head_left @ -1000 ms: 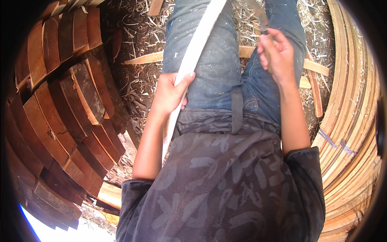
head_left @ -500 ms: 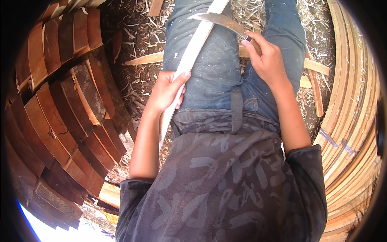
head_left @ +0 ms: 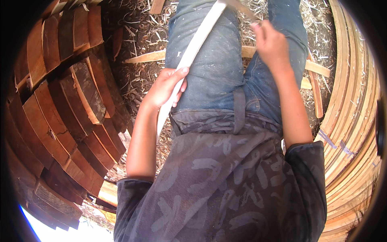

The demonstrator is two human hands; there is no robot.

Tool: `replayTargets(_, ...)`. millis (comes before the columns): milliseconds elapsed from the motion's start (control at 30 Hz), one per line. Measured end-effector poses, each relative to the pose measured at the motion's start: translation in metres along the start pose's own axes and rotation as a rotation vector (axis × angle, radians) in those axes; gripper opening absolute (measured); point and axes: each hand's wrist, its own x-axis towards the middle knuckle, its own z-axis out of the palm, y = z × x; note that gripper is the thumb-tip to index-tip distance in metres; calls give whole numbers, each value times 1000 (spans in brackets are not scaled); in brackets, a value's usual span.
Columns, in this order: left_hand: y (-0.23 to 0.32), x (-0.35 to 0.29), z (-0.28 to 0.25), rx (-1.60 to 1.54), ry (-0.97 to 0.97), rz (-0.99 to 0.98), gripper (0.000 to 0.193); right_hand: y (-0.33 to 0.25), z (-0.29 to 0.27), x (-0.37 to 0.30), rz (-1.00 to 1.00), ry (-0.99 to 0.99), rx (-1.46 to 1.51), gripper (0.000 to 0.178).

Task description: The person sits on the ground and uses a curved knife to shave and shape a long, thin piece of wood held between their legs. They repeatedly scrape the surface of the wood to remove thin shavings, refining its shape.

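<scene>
A long pale wooden strip [head_left: 200, 38] slants across my left thigh, its near end beside my left forearm and its far end at the top of the picture. My left hand [head_left: 163, 88] is closed around its near part, thumb lying along the wood. In my right hand [head_left: 272, 45], above the right thigh, is a curved knife [head_left: 242, 9]. Its blade is smeared by motion and reaches left to the strip's far part; whether it touches the wood I cannot tell. My fingers cover the handle.
Reddish-brown boards [head_left: 52, 121] are stacked high on the left. Long pale wooden strips [head_left: 342, 101] form a stack on the right. Curly shavings [head_left: 139, 32] litter the ground, and a loose wooden slat [head_left: 147, 57] lies crosswise beneath my legs.
My right hand has moved up and slightly right with the curved knife, its blade sliding toward the strip's far end. My left hand keeps its hold, shifted slightly.
</scene>
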Motion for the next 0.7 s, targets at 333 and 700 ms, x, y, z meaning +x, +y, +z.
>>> replayTargets(333, -6, 1, 13, 20, 108, 46, 52, 5, -24, -6, 56, -131, 104, 37)
replayTargets(700, 4, -5, 30, 178, 269, 65, 45, -10, -5, -3, -95, -140, -4, 41)
